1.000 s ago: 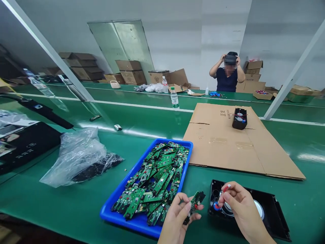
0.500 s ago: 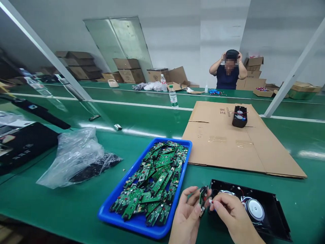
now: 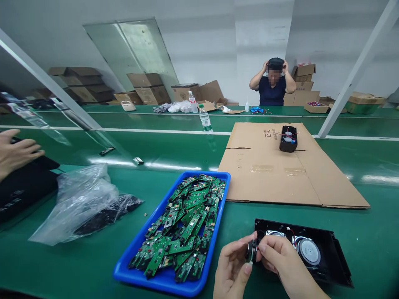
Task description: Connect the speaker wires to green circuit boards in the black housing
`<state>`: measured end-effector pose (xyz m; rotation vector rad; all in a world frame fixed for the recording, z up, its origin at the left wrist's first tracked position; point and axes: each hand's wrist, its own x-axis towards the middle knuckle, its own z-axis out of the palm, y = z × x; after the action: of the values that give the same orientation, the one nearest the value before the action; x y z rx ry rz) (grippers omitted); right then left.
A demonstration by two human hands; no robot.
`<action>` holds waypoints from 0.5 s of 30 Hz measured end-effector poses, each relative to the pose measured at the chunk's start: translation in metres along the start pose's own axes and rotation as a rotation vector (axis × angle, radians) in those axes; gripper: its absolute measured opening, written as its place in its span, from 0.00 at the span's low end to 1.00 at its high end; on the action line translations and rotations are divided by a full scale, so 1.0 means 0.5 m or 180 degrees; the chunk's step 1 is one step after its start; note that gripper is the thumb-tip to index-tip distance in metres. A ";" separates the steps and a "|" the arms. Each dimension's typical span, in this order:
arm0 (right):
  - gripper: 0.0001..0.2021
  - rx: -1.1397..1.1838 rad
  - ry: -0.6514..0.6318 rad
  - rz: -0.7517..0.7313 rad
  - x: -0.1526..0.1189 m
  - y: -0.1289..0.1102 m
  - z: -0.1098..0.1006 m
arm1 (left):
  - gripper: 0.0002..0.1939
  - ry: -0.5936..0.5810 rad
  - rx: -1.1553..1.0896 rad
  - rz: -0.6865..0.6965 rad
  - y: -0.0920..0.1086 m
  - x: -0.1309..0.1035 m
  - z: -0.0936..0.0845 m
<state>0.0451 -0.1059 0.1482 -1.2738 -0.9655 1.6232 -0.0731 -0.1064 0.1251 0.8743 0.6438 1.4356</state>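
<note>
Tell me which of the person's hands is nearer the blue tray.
Left. The left hand is just right of the blue tray, almost at its edge; the right hand is farther right, over the black speaker case.

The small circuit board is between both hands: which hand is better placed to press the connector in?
Probably the right hand: its fingertips pinch at the small circuit board, while the left hand grips it.

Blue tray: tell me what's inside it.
The blue tray holds a heap of green circuit boards. The tray's floor is covered by them, so nothing below shows.

A water bottle [image 3: 205, 118] stands beyond flattened cardboard [image 3: 289, 166]; plastic bag [image 3: 79, 201] left.
</note>
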 end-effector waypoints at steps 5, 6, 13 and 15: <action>0.28 -0.0070 0.0055 -0.0074 0.000 0.009 -0.001 | 0.11 0.0080 0.0266 0.0348 -0.009 -0.010 0.012; 0.28 -0.0089 0.0068 -0.0105 0.000 0.014 -0.002 | 0.11 0.0111 0.0304 0.0418 -0.012 -0.012 0.013; 0.29 -0.0181 0.0008 -0.0141 -0.005 0.026 -0.001 | 0.12 0.0096 0.0537 0.0481 -0.025 -0.015 -0.003; 0.29 -0.0207 -0.0045 -0.0115 -0.007 0.017 0.002 | 0.12 0.0006 0.0576 0.0449 -0.024 -0.014 -0.010</action>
<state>0.0435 -0.1122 0.1419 -1.2827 -1.0517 1.5866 -0.0707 -0.1120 0.1116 1.0778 0.7340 1.5208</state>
